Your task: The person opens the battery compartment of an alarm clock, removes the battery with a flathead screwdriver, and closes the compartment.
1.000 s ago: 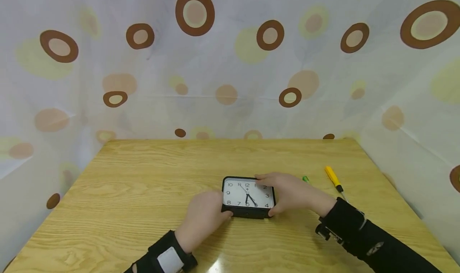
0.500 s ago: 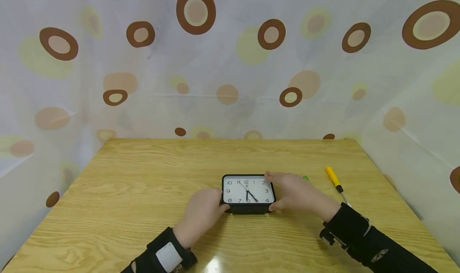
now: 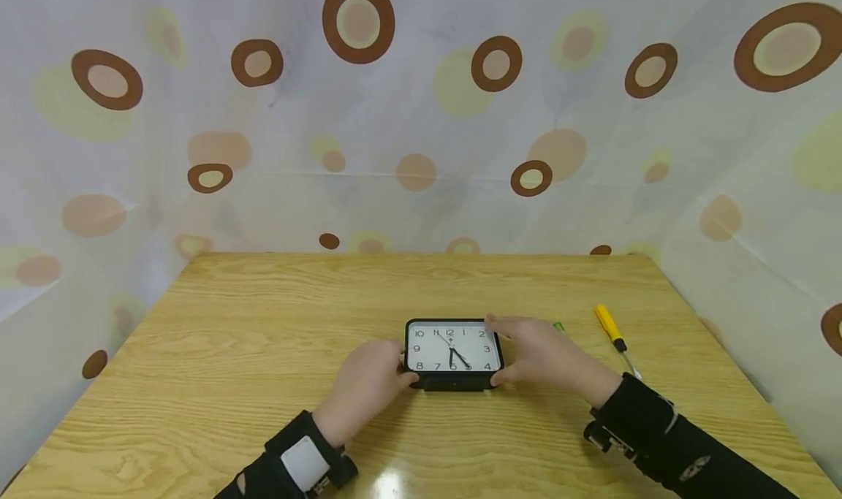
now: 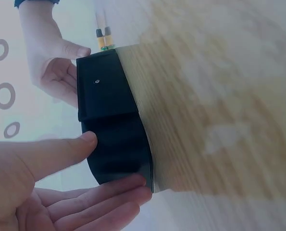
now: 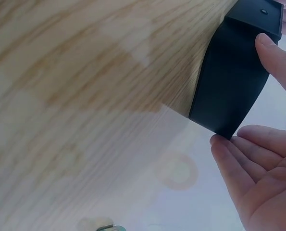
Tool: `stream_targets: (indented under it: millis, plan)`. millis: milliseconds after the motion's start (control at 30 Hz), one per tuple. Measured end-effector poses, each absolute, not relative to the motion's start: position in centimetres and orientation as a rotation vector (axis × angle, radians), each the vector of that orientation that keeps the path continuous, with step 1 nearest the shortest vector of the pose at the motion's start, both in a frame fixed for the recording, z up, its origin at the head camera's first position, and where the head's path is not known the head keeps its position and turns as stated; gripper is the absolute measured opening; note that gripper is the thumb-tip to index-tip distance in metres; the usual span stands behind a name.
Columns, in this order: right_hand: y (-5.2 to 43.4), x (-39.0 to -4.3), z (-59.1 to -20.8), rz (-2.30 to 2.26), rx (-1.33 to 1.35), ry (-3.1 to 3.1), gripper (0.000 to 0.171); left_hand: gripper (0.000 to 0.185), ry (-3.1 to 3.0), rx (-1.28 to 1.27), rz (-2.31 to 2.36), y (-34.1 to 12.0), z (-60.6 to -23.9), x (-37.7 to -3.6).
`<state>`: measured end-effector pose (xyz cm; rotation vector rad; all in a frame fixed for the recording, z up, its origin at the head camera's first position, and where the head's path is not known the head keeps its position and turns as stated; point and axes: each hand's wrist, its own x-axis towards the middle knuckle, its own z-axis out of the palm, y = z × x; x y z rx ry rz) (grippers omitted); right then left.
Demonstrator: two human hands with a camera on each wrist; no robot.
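A black-framed rectangular clock [image 3: 434, 353] lies face up on the wooden table, its white dial tilted toward me. My left hand [image 3: 368, 375] holds its left end, thumb at the near corner and fingers along the side. At the right end my right hand [image 3: 542, 353] grips it, thumb on the near corner and fingertips at the far edge by the 2. In the left wrist view the clock's black near side [image 4: 116, 139] shows a small round metal spot, with the left thumb pressed against it. The right wrist view shows the clock's plain black end [image 5: 229, 82] between thumb and fingers.
To the right of the clock lies a screwdriver [image 3: 609, 324] with a yellow handle, its shaft reaching toward the right sleeve. A small green item [image 3: 558, 326] shows partly behind the right hand. A patterned cloth [image 3: 421, 119] hangs beyond the table's far edge.
The clock has shifted slightly away from me in the first half second. My right fingertips have slid right along the far edge, from near the 1 to past the 2. Since then, almost nothing moves.
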<state>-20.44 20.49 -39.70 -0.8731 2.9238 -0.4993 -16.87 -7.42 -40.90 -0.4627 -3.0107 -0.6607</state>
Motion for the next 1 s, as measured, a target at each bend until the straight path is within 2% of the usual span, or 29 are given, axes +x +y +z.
stream_targets:
  millis: [133,300,367,433,667,1000]
  plan:
    - [20.5,-20.4,-39.9,-0.476,-0.859,2.925,0.088,0.037,-3.018,-0.494,-0.737,-7.8,-41.0,-17.4]
    - [20.6,-20.1,-40.1,-0.461,-0.818,2.942,0.099,0.096,-3.047,-0.564,-0.792,-8.1,-41.2,-18.5]
    - [20.6,-20.1,-40.1,-0.47,-0.807,2.955,0.102,0.11,-3.067,-0.581,-0.802,-8.2,-41.3,-19.1]
    - [20.7,-20.2,-40.1,-0.484,-0.801,2.965,0.101,0.112,-3.076,-0.605,-0.82,-8.2,-41.2,-19.5]
    - [20.6,-20.3,-39.9,-0.516,-0.768,2.929,0.092,0.083,-3.052,-0.684,-0.92,-8.1,-41.3,-20.3]
    - [20.0,-20.7,-39.7,-0.514,-0.681,2.912,0.094,0.081,-3.066,-0.634,-0.988,-8.4,-41.4,-20.7]
